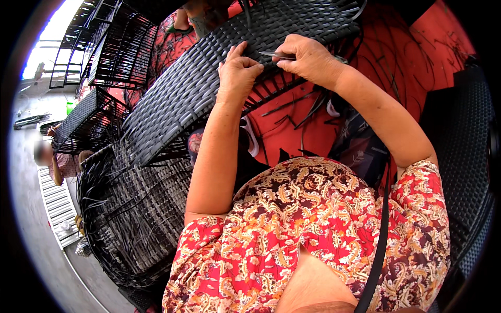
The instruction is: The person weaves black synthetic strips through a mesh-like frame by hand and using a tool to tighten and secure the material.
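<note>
A long woven panel (pixel 182 88) of dark grey plastic rattan strips runs from the lower left to the upper right before me. My left hand (pixel 239 75) rests by its near edge, thumb and forefinger pinched together and other fingers partly raised. What the pinch holds, if anything, is too small to make out. Just to the right, my right hand (pixel 308 57) is closed on a thin, pointed, blade-like tool (pixel 274 54), whose grey tip points left toward my left hand. The fingers hide its handle.
A rounded woven piece (pixel 135 208) with loose strand ends lies at left. Black frames (pixel 120 52) stand behind it, near another person (pixel 68 164). Strip offcuts lie on the red floor (pixel 292 135). A dark woven piece (pixel 462 156) stands at right.
</note>
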Tool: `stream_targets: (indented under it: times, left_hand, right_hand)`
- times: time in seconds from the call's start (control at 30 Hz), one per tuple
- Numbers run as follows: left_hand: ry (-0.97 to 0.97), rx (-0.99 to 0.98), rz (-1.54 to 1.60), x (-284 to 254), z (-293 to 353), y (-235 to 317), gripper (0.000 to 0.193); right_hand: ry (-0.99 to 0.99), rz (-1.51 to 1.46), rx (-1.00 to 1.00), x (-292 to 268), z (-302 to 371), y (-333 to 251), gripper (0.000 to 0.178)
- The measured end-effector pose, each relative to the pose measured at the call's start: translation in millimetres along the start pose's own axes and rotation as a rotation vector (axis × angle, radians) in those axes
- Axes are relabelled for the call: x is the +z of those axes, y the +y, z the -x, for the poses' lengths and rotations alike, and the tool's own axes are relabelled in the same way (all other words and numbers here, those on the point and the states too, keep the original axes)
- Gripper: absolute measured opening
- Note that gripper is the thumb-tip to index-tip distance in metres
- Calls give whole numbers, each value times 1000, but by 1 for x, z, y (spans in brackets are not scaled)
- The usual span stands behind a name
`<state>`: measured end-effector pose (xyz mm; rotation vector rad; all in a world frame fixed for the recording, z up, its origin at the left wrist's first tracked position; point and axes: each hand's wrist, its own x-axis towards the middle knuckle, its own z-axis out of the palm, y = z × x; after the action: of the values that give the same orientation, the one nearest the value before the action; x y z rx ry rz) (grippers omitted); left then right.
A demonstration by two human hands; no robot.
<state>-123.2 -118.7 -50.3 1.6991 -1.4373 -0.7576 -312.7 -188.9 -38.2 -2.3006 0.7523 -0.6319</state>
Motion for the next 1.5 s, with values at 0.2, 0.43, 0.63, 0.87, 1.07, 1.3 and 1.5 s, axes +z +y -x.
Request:
stream_targets:
  times: [0.2, 0.43, 0.63, 0.87, 1.07, 1.3, 1.5]
  left_hand:
    - [42, 77, 1, 4, -6, -18, 15]
    - [44, 32, -35, 6, -3, -6, 13]
    - [37, 27, -101, 6, -4, -6, 14]
    - [-48, 36, -150, -4, -2, 2, 22]
    - [35, 84, -67, -3, -2, -7, 23]
    - [108, 118, -78, 4, -8, -19, 19]
    - [88, 81, -71, 6, -10, -12, 19]
  right_hand:
    - [61, 121, -6, 15, 0, -4, 18]
    - [-99, 249, 67, 17, -14, -11, 18]
    - [-329, 310, 140, 5, -36, -19, 16]
    - [-446, 351, 109, 1, -49, -13, 12]
    - [-344, 394, 45, 4, -37, -14, 13]
    - [-281, 404, 69, 6, -27, -17, 14]
    - [-200, 323, 86, 4, -16, -13, 14]
